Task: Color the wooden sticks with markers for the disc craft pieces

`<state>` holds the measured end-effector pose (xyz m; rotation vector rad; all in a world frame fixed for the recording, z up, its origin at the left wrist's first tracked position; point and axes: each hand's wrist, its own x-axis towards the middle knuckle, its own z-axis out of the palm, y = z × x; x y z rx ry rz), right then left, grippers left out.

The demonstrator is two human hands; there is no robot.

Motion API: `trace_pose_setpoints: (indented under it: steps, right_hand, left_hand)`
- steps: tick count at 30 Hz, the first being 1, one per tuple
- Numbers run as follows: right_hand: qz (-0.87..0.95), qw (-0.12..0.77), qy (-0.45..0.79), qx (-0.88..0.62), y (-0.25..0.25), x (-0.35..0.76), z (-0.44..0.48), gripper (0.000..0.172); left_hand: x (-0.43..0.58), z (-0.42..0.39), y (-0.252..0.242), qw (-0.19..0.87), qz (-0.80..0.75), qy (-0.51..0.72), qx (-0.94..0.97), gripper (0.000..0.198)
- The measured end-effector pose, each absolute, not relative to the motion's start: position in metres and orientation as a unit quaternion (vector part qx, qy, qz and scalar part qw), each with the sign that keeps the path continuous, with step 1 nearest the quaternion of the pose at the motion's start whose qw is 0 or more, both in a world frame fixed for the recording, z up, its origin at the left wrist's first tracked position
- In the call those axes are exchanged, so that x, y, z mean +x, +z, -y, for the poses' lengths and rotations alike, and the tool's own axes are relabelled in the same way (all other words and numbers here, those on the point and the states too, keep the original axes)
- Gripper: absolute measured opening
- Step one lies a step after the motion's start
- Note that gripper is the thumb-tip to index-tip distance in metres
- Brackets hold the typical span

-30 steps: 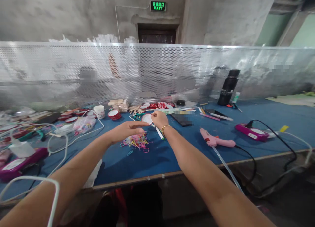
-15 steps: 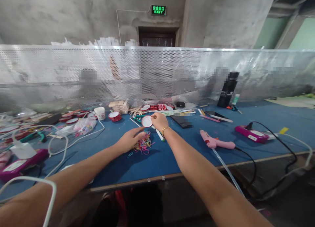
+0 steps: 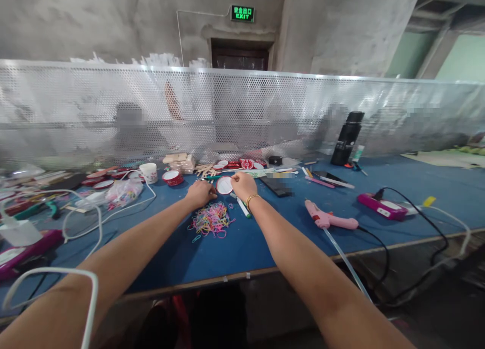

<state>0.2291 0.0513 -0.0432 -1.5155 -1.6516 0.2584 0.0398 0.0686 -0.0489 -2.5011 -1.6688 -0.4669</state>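
Note:
My right hand point(image 3: 243, 186) pinches the right rim of a small round white disc with a red edge point(image 3: 225, 185), held just above the blue table point(image 3: 265, 238). A gold bracelet sits on that wrist. My left hand point(image 3: 200, 193) is curled, fingertips together near the disc's left rim; what it holds is too small to see. A heap of thin coloured rubber bands point(image 3: 211, 220) lies just in front of both hands. A white marker with a green tip point(image 3: 242, 206) lies under my right wrist.
A pink glue gun point(image 3: 329, 219) with a black cord lies to the right, beside a magenta device point(image 3: 382, 206). A black bottle point(image 3: 345, 138) stands at the perforated metal screen point(image 3: 242, 111). Red-rimmed discs, a white cup point(image 3: 148, 172), white cables and bags crowd the left.
My left hand dipped into the rubber bands, then lifted off the heap and moved up to the disc's left side. My right hand kept hold of the disc.

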Motion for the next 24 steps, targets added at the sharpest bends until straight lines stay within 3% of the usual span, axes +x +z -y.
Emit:
trace_pose_setpoints:
  steps: [15,19,22,24]
  right_hand:
    - [0.656,0.434,0.097,-0.61,-0.045,0.231,-0.055,0.02]
    - [0.637,0.444,0.099,-0.622,-0.044,0.233,-0.056,0.021]
    - [0.631,0.454,0.108,-0.62,-0.042,0.231,-0.055,0.024]
    - [0.64,0.451,0.111,-0.613,-0.042,0.229,-0.054,0.024]
  left_hand:
    - [0.052,-0.082,-0.047,0.118,0.498,-0.091,-0.854,0.017]
    - [0.046,-0.074,-0.03,-0.001,0.506,-0.156,-0.849,0.017]
    - [0.034,-0.043,-0.001,-0.185,0.459,-0.203,-0.845,0.03]
    - [0.025,-0.016,0.019,-0.313,0.396,-0.16,-0.848,0.029]
